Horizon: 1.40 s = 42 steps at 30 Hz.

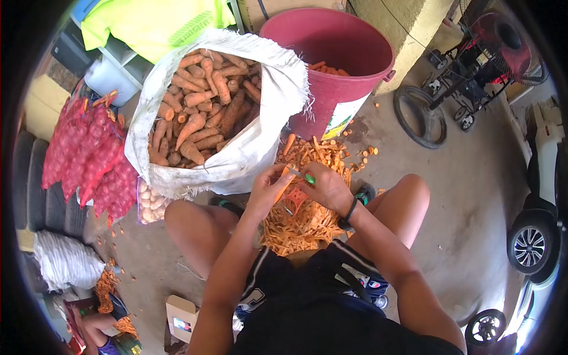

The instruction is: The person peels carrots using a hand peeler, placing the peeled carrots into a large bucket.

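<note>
My left hand [267,190] grips an orange carrot [283,186] between my knees. My right hand [327,189] holds a green-handled peeler [303,176] against that carrot. Under both hands lies a heap of orange carrot peelings [302,222] on the concrete floor. A large white sack [236,160] full of unpeeled carrots [204,106] stands just beyond my left hand. Behind the sack, a red plastic tub [343,71] has peeled carrots showing at its rim.
Red mesh bags of onions [89,160] lie at the left, with a clear bag of pale round vegetables [148,204] beside them. A tyre [420,121], a wheeled cart [473,71] and a car's wheel [529,245] are at the right. Another person [100,322] sits lower left.
</note>
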{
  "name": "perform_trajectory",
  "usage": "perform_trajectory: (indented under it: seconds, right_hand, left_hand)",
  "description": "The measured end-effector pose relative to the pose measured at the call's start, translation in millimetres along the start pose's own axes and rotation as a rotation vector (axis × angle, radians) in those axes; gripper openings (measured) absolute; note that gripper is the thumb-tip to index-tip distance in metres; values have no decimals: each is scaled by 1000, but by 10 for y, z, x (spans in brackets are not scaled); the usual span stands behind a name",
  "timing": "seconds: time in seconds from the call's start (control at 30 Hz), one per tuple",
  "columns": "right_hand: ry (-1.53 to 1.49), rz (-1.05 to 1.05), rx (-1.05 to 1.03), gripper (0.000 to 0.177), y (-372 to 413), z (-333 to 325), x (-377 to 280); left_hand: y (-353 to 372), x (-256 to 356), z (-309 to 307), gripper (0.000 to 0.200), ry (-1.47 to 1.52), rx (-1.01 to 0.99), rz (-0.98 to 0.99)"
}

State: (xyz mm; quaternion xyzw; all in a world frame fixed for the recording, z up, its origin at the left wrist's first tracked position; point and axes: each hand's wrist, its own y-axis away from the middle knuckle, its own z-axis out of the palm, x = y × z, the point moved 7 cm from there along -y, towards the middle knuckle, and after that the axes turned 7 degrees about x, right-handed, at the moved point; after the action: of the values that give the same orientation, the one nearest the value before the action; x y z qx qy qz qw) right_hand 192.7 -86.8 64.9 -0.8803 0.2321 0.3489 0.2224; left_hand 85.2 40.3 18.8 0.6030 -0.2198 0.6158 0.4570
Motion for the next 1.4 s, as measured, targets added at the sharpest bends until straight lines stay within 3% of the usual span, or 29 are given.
perform_trajectory:
  seconds: [0.27,0.77,0.97,1.4]
  right_hand:
    - [-42,20,-30,36,-18,24,58]
    - [-131,112,-136,36,-18,75,31]
    - [-139,117,-131,37,6,124,65]
    - [-124,96,-107,34,13,86,-29]
  left_hand:
    - [13,120,84,33,12,57,176]
    - [46,174,19,28,-23,113,136]
    - [44,193,20,29,-67,94,271]
    - [69,193,16,30,-93,63,323]
